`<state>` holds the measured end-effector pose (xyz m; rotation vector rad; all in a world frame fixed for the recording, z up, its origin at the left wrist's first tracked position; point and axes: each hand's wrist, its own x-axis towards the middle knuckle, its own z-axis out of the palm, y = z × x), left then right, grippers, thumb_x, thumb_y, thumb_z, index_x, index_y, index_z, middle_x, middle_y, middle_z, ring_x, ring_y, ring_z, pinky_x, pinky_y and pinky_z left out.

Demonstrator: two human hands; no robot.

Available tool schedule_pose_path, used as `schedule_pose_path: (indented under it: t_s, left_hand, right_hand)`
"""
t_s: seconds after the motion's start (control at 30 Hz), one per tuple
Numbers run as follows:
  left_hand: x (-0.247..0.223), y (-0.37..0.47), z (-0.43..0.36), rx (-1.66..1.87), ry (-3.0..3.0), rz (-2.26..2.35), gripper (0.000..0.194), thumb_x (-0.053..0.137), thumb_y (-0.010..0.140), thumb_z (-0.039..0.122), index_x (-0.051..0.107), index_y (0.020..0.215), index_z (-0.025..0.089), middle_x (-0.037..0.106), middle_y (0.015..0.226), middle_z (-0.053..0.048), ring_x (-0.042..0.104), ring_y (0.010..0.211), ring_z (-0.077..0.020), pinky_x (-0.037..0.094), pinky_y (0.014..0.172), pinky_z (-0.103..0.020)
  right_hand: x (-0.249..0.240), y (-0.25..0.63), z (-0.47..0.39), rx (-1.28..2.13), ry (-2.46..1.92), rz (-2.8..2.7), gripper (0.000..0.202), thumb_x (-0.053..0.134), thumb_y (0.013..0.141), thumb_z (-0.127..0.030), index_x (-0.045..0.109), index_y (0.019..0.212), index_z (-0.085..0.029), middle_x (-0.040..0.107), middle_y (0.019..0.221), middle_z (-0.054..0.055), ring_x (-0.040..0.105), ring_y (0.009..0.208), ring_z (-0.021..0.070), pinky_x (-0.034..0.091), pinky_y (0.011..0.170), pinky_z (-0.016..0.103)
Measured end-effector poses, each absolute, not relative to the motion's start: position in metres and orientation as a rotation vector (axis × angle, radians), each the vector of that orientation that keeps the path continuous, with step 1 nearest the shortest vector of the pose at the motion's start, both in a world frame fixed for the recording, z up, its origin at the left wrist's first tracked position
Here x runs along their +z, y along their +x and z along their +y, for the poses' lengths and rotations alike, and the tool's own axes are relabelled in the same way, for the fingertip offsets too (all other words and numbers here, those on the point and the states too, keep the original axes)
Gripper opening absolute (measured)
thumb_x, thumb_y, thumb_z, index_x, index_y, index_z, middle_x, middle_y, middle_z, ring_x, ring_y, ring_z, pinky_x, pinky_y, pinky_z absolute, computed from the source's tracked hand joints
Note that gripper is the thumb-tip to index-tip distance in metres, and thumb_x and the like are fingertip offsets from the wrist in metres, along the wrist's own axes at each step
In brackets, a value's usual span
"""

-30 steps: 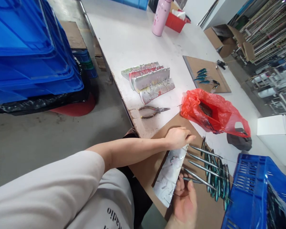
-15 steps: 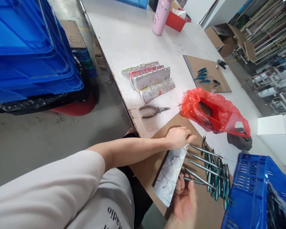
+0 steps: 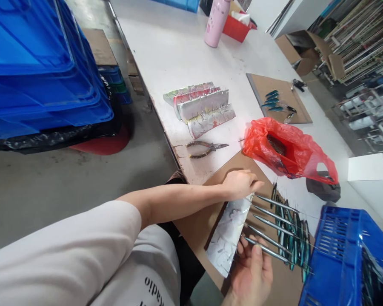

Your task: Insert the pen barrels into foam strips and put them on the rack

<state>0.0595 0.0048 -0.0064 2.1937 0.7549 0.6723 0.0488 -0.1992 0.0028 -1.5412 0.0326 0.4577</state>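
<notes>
My left hand (image 3: 241, 185) is closed at the upper end of a foil-covered strip (image 3: 226, 236), its fingertips partly hidden. Several slim silver fishing lures (image 3: 274, 215) stick out side by side from the strip's right edge, fine wires trailing from their far ends. At the lower end, my right hand (image 3: 253, 267) pinches the lowest fishing lure (image 3: 268, 250) between thumb and fingers, close to the strip. Beneath and beyond them, a row of teal and dark lures (image 3: 295, 236) lies on a brown board (image 3: 198, 216).
Pliers (image 3: 207, 148) lie left of an open red plastic bag (image 3: 287, 146). Several patterned strips (image 3: 204, 106) stand farther back. A blue crate (image 3: 335, 246) is at right; a second board (image 3: 281, 97) holds a few lures. A pink bottle (image 3: 216, 23) stands at the back.
My right hand has shifted slightly right and turned. The lure in its fingers, dark before, now shows silver and lies apart from the one above. My left hand stays put.
</notes>
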Motion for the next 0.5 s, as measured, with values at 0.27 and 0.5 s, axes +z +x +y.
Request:
schedule_pose_path:
  t_s: [0.27, 0.5]
  left_hand:
    - [-0.011, 0.062, 0.004, 0.707, 2.173, 0.746, 0.039, 0.035, 0.087, 0.046, 0.064, 0.079, 0.021, 0.061, 0.078, -0.001, 0.057, 0.078, -0.0137, 0.041, 0.069, -0.023]
    - [-0.009, 0.061, 0.004, 0.672, 2.164, 0.74, 0.042, 0.034, 0.087, 0.048, 0.064, 0.078, 0.021, 0.061, 0.078, -0.002, 0.058, 0.078, -0.015, 0.042, 0.07, -0.024]
  right_hand:
    - [0.007, 0.048, -0.193, 0.434, -1.553, 0.032, 0.028, 0.068, 0.068, -0.029, 0.058, 0.092, -0.018, 0.065, 0.08, 0.0, 0.063, 0.068, 0.014, 0.054, 0.06, 0.026]
    - [-0.004, 0.041, -0.196, 0.455, -1.513, 0.081, 0.03, 0.065, 0.071, -0.031, 0.055, 0.097, -0.021, 0.066, 0.081, 0.002, 0.064, 0.071, 0.0146, 0.053, 0.061, 0.026]
